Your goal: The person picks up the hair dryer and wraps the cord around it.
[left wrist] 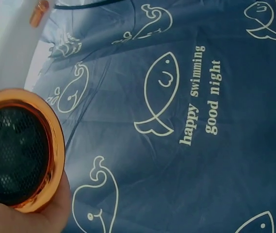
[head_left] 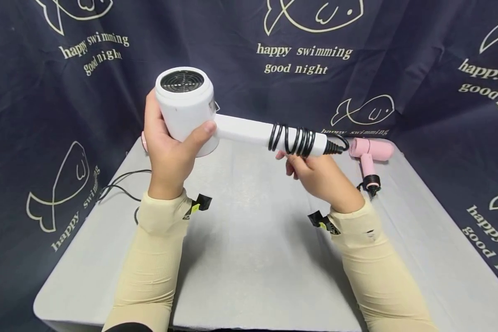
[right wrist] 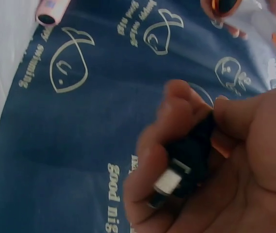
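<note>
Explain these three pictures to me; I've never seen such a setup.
No robot here: a person works with two bare hands. The wide picture comes from a camera on the head, looking forward and down; the other two come from one camera on each wrist. The left hand grips the body of a white hair dryer, its black cord wound round the handle. The right hand pinches what looks like a dark plug, seen from the right wrist. On the pale table lie a pink hair dryer, far right, and a loose cord, left. Behind hangs a fish-printed curtain.
</note>
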Demonstrator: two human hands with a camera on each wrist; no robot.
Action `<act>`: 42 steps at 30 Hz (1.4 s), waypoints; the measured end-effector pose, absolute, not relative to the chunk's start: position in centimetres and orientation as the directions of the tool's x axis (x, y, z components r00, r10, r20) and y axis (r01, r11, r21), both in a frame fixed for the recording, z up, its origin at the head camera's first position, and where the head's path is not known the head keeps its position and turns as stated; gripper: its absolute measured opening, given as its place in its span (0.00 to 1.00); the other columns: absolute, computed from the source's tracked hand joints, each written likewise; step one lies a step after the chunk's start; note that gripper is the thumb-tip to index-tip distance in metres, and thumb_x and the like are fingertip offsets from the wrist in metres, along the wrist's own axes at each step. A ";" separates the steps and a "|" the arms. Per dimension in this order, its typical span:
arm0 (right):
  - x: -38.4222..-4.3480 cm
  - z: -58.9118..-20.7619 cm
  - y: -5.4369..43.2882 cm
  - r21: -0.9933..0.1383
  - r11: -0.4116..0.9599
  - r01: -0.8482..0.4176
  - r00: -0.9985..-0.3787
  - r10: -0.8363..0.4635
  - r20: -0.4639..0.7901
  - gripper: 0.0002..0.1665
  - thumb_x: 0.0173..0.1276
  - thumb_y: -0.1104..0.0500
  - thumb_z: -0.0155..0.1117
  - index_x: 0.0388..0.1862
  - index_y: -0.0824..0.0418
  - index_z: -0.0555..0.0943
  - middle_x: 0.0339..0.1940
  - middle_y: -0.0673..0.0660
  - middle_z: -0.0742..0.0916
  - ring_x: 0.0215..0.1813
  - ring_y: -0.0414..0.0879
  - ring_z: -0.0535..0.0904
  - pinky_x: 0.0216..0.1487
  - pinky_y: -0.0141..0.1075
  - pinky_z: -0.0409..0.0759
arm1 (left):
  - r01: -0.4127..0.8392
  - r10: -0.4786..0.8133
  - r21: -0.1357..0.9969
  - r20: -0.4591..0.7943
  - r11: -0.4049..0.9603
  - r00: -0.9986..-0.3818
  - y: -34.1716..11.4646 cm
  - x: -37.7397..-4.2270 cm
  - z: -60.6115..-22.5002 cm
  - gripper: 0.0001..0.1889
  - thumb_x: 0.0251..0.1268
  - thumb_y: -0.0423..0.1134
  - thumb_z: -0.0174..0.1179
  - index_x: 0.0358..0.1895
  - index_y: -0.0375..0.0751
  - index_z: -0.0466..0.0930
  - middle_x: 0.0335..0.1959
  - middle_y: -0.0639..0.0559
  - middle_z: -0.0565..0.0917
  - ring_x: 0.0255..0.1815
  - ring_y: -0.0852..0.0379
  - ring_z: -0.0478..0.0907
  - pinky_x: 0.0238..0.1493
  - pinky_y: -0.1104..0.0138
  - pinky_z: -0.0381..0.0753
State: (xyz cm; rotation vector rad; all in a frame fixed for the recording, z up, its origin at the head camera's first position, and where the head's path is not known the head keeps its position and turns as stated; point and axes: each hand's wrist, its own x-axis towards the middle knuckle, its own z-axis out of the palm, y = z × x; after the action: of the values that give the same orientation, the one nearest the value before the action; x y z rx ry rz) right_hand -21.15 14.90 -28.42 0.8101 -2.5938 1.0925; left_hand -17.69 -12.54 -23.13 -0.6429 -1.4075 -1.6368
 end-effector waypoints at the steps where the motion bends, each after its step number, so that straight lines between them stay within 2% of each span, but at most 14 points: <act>1: -21.0 -28.6 14.6 -0.577 0.574 -0.581 -0.813 -0.433 0.389 0.16 0.84 0.55 0.49 0.42 0.52 0.85 0.23 0.50 0.83 0.27 0.44 0.79 0.29 0.34 0.77 | 0.853 -0.277 0.521 0.821 0.004 -0.500 -12.5 -17.7 -23.1 0.38 0.45 0.36 0.74 0.65 0.35 0.73 0.54 0.46 0.83 0.52 0.41 0.81 0.54 0.59 0.79; 7: -19.5 -28.7 12.9 -0.504 0.639 -0.581 -0.811 -0.511 0.287 0.16 0.85 0.49 0.48 0.47 0.46 0.84 0.24 0.47 0.83 0.27 0.40 0.80 0.33 0.37 0.80 | 0.851 -0.293 0.525 0.816 0.012 -0.499 -12.2 -18.0 -23.3 0.40 0.45 0.32 0.74 0.67 0.30 0.70 0.56 0.49 0.81 0.54 0.42 0.80 0.56 0.58 0.79; 10: -18.6 -28.4 12.5 -0.461 0.657 -0.596 -0.799 -0.539 0.266 0.17 0.85 0.48 0.46 0.50 0.47 0.84 0.23 0.45 0.82 0.25 0.38 0.80 0.36 0.38 0.79 | 0.849 -0.316 0.527 0.813 0.045 -0.488 -12.2 -18.2 -23.4 0.40 0.46 0.33 0.74 0.67 0.28 0.69 0.56 0.50 0.81 0.55 0.43 0.79 0.57 0.58 0.78; 13: -17.7 -28.0 12.3 -0.424 0.651 -0.630 -0.776 -0.558 0.295 0.17 0.85 0.48 0.48 0.49 0.48 0.85 0.22 0.43 0.81 0.24 0.38 0.77 0.38 0.38 0.79 | 0.843 -0.343 0.534 0.807 0.073 -0.481 -12.2 -18.3 -23.4 0.40 0.47 0.33 0.75 0.67 0.28 0.70 0.57 0.50 0.80 0.55 0.44 0.78 0.58 0.59 0.77; 16: -16.9 -27.8 12.2 -0.399 0.630 -0.666 -0.746 -0.571 0.342 0.16 0.84 0.48 0.51 0.43 0.49 0.85 0.23 0.42 0.82 0.25 0.38 0.75 0.38 0.37 0.78 | 0.837 -0.359 0.542 0.798 0.077 -0.484 -12.1 -18.5 -23.6 0.40 0.48 0.33 0.75 0.68 0.30 0.70 0.59 0.48 0.80 0.56 0.44 0.78 0.59 0.58 0.77; 22: -15.7 -27.2 12.3 -0.337 0.551 -0.764 -0.644 -0.609 0.463 0.10 0.78 0.54 0.59 0.50 0.53 0.84 0.19 0.41 0.76 0.23 0.36 0.69 0.32 0.33 0.73 | 0.819 -0.351 0.560 0.797 0.127 -0.491 -11.8 -18.6 -24.0 0.41 0.48 0.32 0.76 0.69 0.30 0.69 0.61 0.49 0.78 0.57 0.48 0.78 0.59 0.60 0.76; 23: -15.6 -27.1 12.4 -0.328 0.538 -0.777 -0.627 -0.613 0.480 0.10 0.78 0.55 0.59 0.51 0.54 0.84 0.19 0.41 0.75 0.22 0.35 0.67 0.30 0.32 0.72 | 0.815 -0.340 0.560 0.803 0.148 -0.489 -11.7 -18.6 -24.0 0.41 0.48 0.32 0.76 0.69 0.30 0.68 0.61 0.48 0.78 0.57 0.49 0.78 0.60 0.60 0.76; 26: -15.5 -26.8 12.6 -0.309 0.508 -0.804 -0.589 -0.610 0.531 0.08 0.78 0.58 0.59 0.48 0.54 0.84 0.28 0.41 0.84 0.24 0.35 0.69 0.31 0.32 0.72 | 0.797 -0.298 0.559 0.820 0.230 -0.489 -11.6 -18.4 -24.0 0.41 0.49 0.31 0.76 0.69 0.29 0.68 0.60 0.46 0.79 0.56 0.52 0.78 0.59 0.61 0.75; 29: -15.5 -26.4 13.2 -0.284 0.503 -0.816 -0.565 -0.592 0.575 0.07 0.77 0.60 0.60 0.46 0.55 0.85 0.35 0.43 0.87 0.27 0.36 0.72 0.32 0.32 0.73 | 0.759 -0.261 0.578 0.815 0.298 -0.518 -11.3 -18.3 -23.9 0.39 0.47 0.32 0.77 0.67 0.30 0.71 0.59 0.46 0.81 0.54 0.56 0.78 0.57 0.64 0.75; 34: -15.5 -25.8 14.4 -0.265 0.526 -0.808 -0.558 -0.538 0.632 0.07 0.75 0.61 0.64 0.46 0.55 0.88 0.25 0.43 0.79 0.26 0.36 0.71 0.31 0.27 0.69 | 0.706 -0.172 0.580 0.807 0.406 -0.565 -11.2 -18.7 -24.3 0.38 0.44 0.33 0.78 0.64 0.34 0.75 0.58 0.46 0.83 0.50 0.54 0.79 0.50 0.63 0.76; 42: -15.9 -24.8 15.7 -0.291 0.478 -0.828 -0.531 -0.506 0.679 0.07 0.66 0.62 0.75 0.41 0.51 0.90 0.31 0.40 0.86 0.30 0.31 0.74 0.32 0.24 0.70 | 0.728 0.032 0.495 0.817 0.475 -0.576 -12.1 -20.8 -26.3 0.40 0.43 0.45 0.80 0.67 0.53 0.77 0.56 0.59 0.84 0.51 0.60 0.79 0.50 0.61 0.77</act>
State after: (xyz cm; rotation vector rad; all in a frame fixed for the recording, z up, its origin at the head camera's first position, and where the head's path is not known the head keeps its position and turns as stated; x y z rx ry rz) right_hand -15.86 15.71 -24.82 1.1028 -2.2169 0.8332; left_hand -20.81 -12.12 -26.30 -0.6309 -1.9495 -1.1408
